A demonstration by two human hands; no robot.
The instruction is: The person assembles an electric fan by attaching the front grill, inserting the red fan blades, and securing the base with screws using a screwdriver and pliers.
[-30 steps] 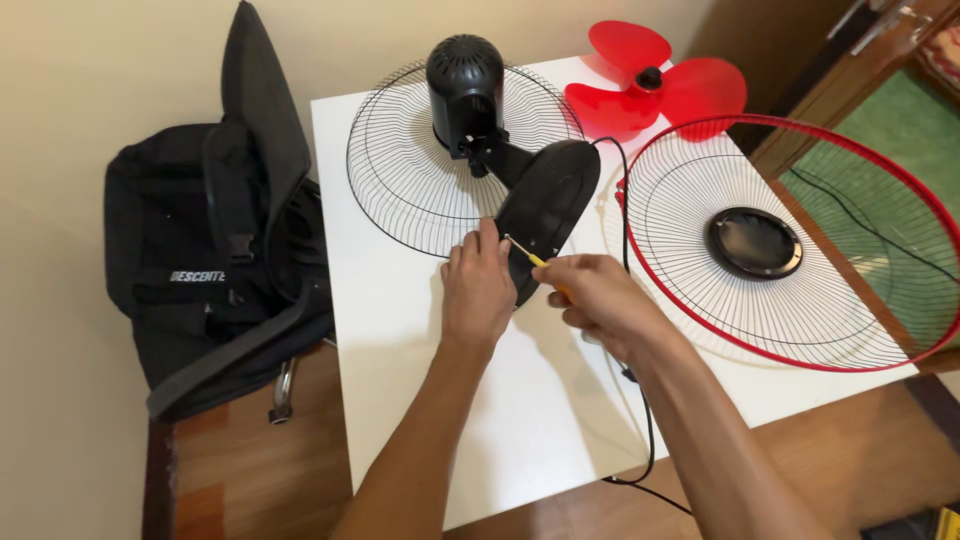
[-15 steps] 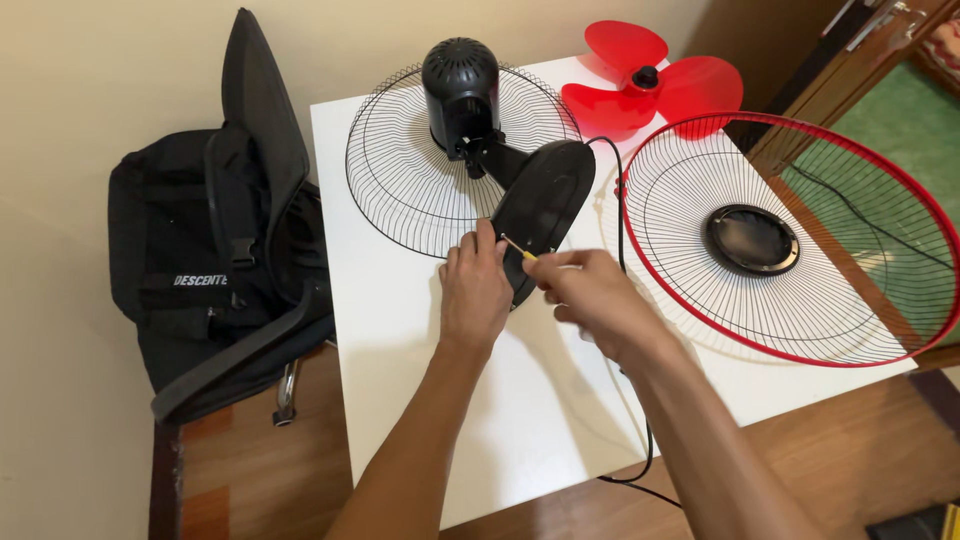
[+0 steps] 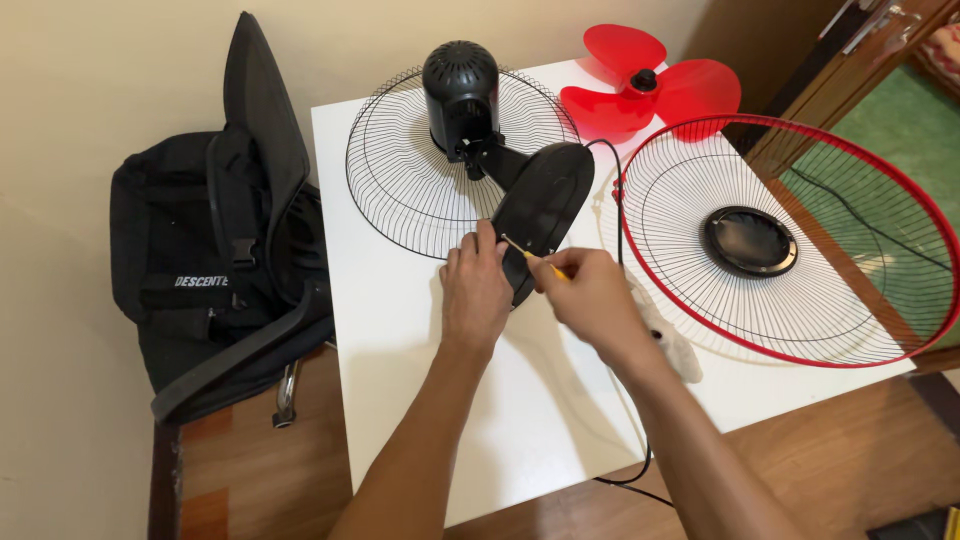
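Yellow-handled screwdriver (image 3: 535,257) sits pinched in the closed fingers of the right hand (image 3: 590,295), its tip on the black fan base (image 3: 542,205). Beside it, the left hand (image 3: 476,290) rests fingertips against that base. Behind the base lies the black grille (image 3: 400,190); right of it, the red grille (image 3: 800,310).

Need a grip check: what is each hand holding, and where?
Right hand grips a screwdriver by its yellow handle; left hand steadies the black fan base at its edge.

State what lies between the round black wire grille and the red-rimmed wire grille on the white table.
In the head view, the black oval fan base lies between black wire grille and red-rimmed grille, a black cord beside it.
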